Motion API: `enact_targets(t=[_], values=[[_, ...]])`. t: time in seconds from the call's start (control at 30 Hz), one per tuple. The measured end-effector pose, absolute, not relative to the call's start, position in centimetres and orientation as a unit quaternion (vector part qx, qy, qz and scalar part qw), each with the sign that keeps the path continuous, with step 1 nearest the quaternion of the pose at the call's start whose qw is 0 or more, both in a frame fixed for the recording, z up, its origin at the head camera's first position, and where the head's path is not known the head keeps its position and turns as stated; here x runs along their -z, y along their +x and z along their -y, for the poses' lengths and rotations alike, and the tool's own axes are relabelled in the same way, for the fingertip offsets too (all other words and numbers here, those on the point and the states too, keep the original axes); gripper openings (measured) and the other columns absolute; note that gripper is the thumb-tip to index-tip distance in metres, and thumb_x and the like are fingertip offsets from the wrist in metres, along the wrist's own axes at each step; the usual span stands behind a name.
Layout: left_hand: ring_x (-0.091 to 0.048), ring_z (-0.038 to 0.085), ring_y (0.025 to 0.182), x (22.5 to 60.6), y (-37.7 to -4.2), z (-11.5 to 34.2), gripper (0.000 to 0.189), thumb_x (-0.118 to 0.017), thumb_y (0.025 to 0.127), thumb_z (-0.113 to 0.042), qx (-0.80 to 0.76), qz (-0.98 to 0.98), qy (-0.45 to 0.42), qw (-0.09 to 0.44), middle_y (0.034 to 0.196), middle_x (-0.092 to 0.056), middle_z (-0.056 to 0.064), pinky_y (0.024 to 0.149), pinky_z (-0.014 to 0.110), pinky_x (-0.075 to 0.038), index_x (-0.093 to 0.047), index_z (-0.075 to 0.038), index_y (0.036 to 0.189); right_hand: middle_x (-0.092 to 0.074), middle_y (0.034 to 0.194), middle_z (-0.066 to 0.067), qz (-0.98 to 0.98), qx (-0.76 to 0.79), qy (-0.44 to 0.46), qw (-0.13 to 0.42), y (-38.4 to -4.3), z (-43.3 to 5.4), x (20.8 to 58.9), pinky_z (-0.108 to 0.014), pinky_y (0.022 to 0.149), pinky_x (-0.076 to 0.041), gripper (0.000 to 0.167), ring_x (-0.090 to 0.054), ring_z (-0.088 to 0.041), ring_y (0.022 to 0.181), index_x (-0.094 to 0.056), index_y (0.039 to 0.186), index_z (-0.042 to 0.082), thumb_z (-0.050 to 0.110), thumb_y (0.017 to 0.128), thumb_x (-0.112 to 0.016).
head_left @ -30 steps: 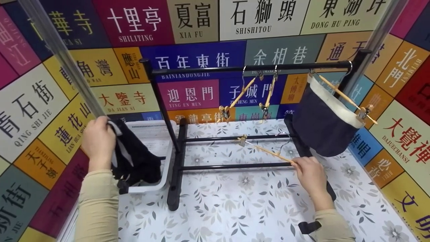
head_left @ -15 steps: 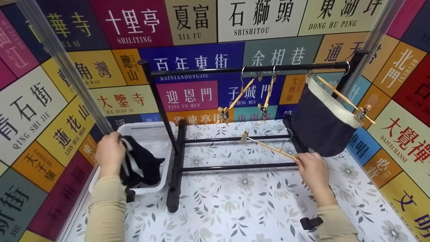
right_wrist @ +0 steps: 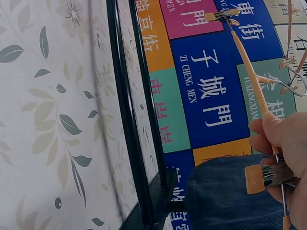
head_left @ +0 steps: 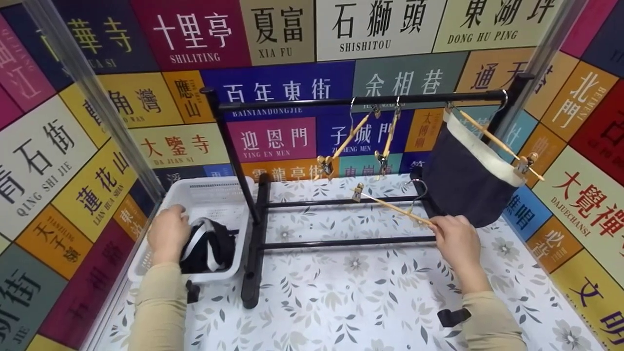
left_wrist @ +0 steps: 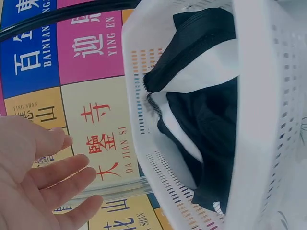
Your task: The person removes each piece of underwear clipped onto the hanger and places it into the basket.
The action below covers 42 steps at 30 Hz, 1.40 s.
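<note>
My left hand is over the left side of the white plastic basket, fingers loosely spread and holding nothing, as the left wrist view shows. In the basket lies a bunched black garment with white bands, apart from the fingers. My right hand grips one end of a wooden clip hanger, the thumb and fingers around its bar near a clip. This hanger's metal hook points up, and no cloth hangs from it.
A black garment rack stands on the flower-patterned table. Two bare clip hangers hang from its top rail. At the rail's right end a dark navy cloth piece with a cream band hangs from another hanger. Sign-printed walls surround the table.
My left hand has lowered the black garment into the basket and let it go. My right hand still holds the hanger, which has risen slightly and shifted a little right.
</note>
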<state>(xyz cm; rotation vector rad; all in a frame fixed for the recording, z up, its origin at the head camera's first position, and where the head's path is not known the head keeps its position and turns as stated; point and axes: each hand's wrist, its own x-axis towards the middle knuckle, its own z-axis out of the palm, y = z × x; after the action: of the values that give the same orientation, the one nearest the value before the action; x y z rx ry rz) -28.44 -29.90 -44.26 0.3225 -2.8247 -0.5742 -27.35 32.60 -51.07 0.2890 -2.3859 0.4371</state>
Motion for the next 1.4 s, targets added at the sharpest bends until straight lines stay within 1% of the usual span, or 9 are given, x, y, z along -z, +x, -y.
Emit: enact_targets(t=[0.2, 0.4, 0.63, 0.77, 0.93, 1.03, 1.23, 1.4], values=[[-0.057, 0.052, 0.105, 45.4, -27.9, 29.4, 0.033, -0.057, 0.097, -0.016, 0.198, 0.969, 0.095, 0.109, 0.119, -0.06, 0.03, 0.077, 0.067, -0.045, -0.057, 0.0, 0.126, -0.069, 0.081, -0.01, 0.918, -0.168, 0.111, 0.342, -27.3, -32.6, 50.4, -0.05, 0.063, -0.042, 0.009, -0.056, -0.035, 0.074, -0.074, 0.092, 0.006, 0.007, 0.084, -0.077], [-0.058, 0.052, 0.101, 46.1, -27.7, 29.1, 0.037, -0.058, 0.098, -0.021, 0.195, 0.972, 0.079, 0.101, 0.116, -0.06, 0.031, 0.075, 0.066, -0.046, -0.056, 0.002, 0.127, -0.069, 0.082, -0.01, 0.919, -0.165, 0.108, 0.341, -27.6, -33.0, 49.9, -0.052, 0.065, -0.042, 0.008, -0.056, -0.036, 0.076, -0.073, 0.092, 0.007, 0.008, 0.085, -0.076], [-0.057, 0.051, 0.104, 46.7, -27.5, 28.7, 0.042, -0.059, 0.098, -0.024, 0.194, 0.975, 0.062, 0.094, 0.12, -0.058, 0.033, 0.08, 0.065, -0.046, -0.055, 0.003, 0.13, -0.068, 0.081, -0.011, 0.92, -0.153, 0.108, 0.345, -27.8, -33.3, 49.4, -0.052, 0.064, -0.041, 0.009, -0.055, -0.036, 0.074, -0.073, 0.092, 0.006, 0.009, 0.084, -0.076], [-0.057, 0.052, 0.105, 47.0, -27.4, 28.5, 0.042, -0.06, 0.097, -0.023, 0.187, 0.975, 0.056, 0.103, 0.12, -0.058, 0.033, 0.081, 0.065, -0.046, -0.056, 0.004, 0.128, -0.068, 0.081, -0.011, 0.923, -0.152, 0.104, 0.339, -27.9, -33.4, 48.8, -0.052, 0.065, -0.042, 0.008, -0.055, -0.036, 0.074, -0.073, 0.092, 0.005, 0.009, 0.086, -0.075], [-0.058, 0.051, 0.099, 47.2, -27.1, 28.1, 0.041, -0.065, 0.094, -0.024, 0.162, 0.978, 0.045, 0.125, 0.112, -0.061, 0.033, 0.079, 0.064, -0.045, -0.059, 0.004, 0.123, -0.069, 0.082, -0.012, 0.925, -0.15, 0.099, 0.335, -28.1, -33.6, 48.2, -0.053, 0.065, -0.041, 0.008, -0.055, -0.036, 0.076, -0.073, 0.093, 0.005, 0.01, 0.087, -0.074], [-0.058, 0.051, 0.099, 47.2, -27.0, 27.7, 0.04, -0.067, 0.093, -0.025, 0.15, 0.979, 0.038, 0.136, 0.11, -0.061, 0.031, 0.078, 0.065, -0.044, -0.061, 0.003, 0.121, -0.068, 0.083, -0.012, 0.926, -0.148, 0.096, 0.334, -28.3, -33.8, 47.8, -0.052, 0.065, -0.041, 0.008, -0.054, -0.035, 0.076, -0.072, 0.094, 0.005, 0.01, 0.088, -0.074], [-0.055, 0.05, 0.106, 47.3, -26.6, 26.9, 0.042, -0.067, 0.093, -0.029, 0.147, 0.978, 0.03, 0.148, 0.114, -0.061, 0.029, 0.083, 0.067, -0.039, -0.061, 0.0, 0.122, -0.068, 0.084, -0.013, 0.932, -0.142, 0.085, 0.323, -28.5, -34.1, 47.1, -0.053, 0.067, -0.042, 0.009, -0.055, -0.036, 0.076, -0.073, 0.095, 0.005, 0.011, 0.089, -0.072], [-0.053, 0.049, 0.107, 47.5, -26.3, 26.4, 0.043, -0.067, 0.093, -0.031, 0.143, 0.978, 0.02, 0.151, 0.116, -0.06, 0.029, 0.086, 0.066, -0.038, -0.06, 0.0, 0.122, -0.069, 0.085, -0.014, 0.935, -0.14, 0.077, 0.316, -28.5, -34.4, 46.7, -0.053, 0.068, -0.042, 0.009, -0.055, -0.036, 0.077, -0.073, 0.095, 0.005, 0.012, 0.091, -0.071]])
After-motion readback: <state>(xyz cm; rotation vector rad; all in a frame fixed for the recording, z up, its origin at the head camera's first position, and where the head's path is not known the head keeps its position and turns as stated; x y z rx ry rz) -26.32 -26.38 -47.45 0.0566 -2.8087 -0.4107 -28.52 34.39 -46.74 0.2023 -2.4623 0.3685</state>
